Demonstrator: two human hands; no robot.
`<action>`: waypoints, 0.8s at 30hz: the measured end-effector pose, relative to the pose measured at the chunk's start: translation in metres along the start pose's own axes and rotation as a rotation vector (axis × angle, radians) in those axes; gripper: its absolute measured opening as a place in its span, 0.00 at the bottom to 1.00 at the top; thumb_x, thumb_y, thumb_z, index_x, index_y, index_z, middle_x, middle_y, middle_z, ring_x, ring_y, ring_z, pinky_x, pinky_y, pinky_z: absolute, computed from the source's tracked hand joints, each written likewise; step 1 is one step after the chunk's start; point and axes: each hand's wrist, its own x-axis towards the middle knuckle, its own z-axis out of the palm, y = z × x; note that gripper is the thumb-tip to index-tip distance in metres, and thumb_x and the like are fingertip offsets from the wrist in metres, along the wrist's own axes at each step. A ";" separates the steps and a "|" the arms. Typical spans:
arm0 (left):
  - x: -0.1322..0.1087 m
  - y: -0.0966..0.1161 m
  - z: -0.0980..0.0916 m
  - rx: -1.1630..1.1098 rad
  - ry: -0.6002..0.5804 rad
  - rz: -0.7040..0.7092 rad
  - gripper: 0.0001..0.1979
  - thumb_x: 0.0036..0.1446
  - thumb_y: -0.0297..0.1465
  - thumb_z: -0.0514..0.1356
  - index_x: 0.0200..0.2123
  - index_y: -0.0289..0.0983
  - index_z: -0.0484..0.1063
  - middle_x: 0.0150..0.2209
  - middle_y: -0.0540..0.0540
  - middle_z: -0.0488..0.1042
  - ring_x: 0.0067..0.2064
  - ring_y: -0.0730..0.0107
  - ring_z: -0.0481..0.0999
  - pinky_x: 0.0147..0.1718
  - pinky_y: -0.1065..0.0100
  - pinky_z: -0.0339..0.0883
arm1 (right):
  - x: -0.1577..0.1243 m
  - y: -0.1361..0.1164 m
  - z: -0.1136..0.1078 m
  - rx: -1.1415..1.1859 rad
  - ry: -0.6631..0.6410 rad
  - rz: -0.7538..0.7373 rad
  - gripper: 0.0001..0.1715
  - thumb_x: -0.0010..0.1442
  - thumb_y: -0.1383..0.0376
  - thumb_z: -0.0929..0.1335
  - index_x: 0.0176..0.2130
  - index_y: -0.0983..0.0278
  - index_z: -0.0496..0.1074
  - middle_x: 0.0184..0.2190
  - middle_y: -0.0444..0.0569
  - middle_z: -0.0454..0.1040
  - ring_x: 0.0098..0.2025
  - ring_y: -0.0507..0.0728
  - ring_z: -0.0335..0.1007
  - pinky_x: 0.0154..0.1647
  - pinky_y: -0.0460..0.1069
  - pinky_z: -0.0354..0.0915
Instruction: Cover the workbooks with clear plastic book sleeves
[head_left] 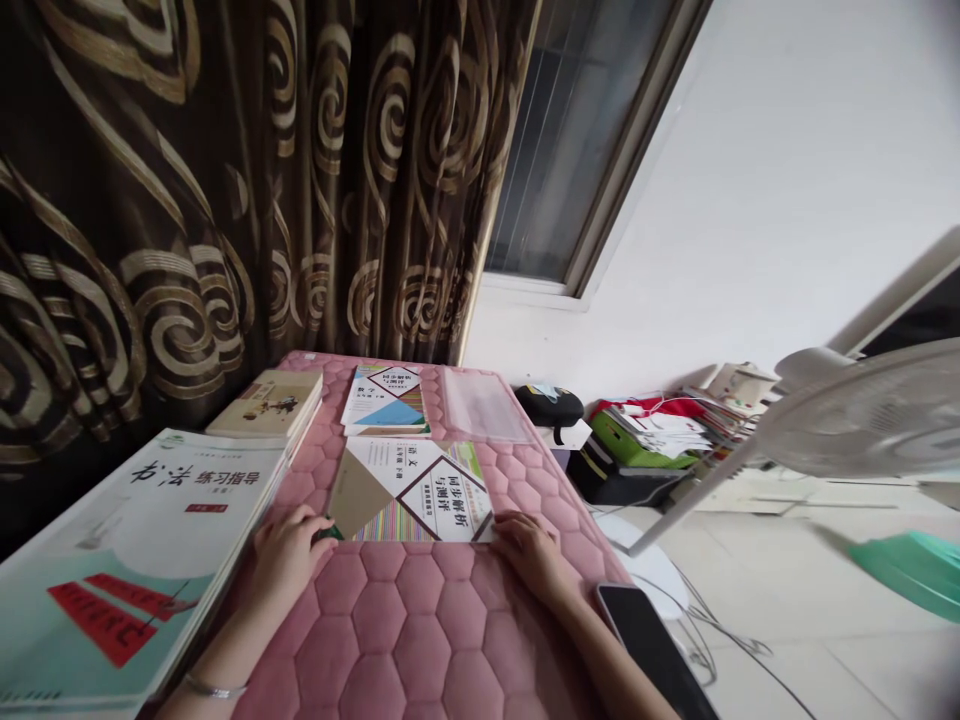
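Note:
A workbook point(411, 490) with a tan, striped and white cover lies flat on the pink quilted table cover point(420, 630) in front of me. My left hand point(289, 548) grips its near left corner, fingers curled on the edge. My right hand point(531, 550) pinches the near right corner. Both wrists rest on the pink cover.
A stack of large books point(127, 560) sits at the left, a brown book point(268, 403) behind it. Another workbook point(386, 398) and a clear plastic folder point(484, 405) lie farther back. A black phone point(651, 645) lies at the right edge. A white fan point(847, 415) stands right; curtain behind.

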 end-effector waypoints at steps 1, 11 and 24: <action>0.000 -0.003 0.000 -0.003 -0.005 0.006 0.10 0.56 0.32 0.60 0.39 0.45 0.80 0.42 0.46 0.78 0.47 0.58 0.75 0.41 0.61 0.60 | 0.000 0.007 -0.001 0.016 0.000 -0.016 0.11 0.60 0.60 0.66 0.39 0.57 0.78 0.49 0.49 0.77 0.53 0.62 0.70 0.56 0.61 0.61; 0.002 -0.004 0.002 0.026 -0.057 0.045 0.16 0.57 0.26 0.56 0.41 0.48 0.81 0.39 0.48 0.79 0.44 0.62 0.77 0.41 0.61 0.58 | 0.017 0.001 -0.014 -0.044 -0.123 -0.078 0.11 0.58 0.61 0.67 0.37 0.56 0.81 0.48 0.51 0.76 0.51 0.63 0.70 0.51 0.58 0.65; -0.027 0.042 -0.001 0.217 0.032 -0.035 0.19 0.61 0.22 0.52 0.45 0.44 0.79 0.53 0.41 0.74 0.53 0.55 0.71 0.53 0.51 0.58 | 0.177 -0.078 0.055 -0.342 -0.284 -0.126 0.20 0.66 0.65 0.61 0.56 0.65 0.69 0.55 0.60 0.70 0.57 0.64 0.66 0.55 0.57 0.61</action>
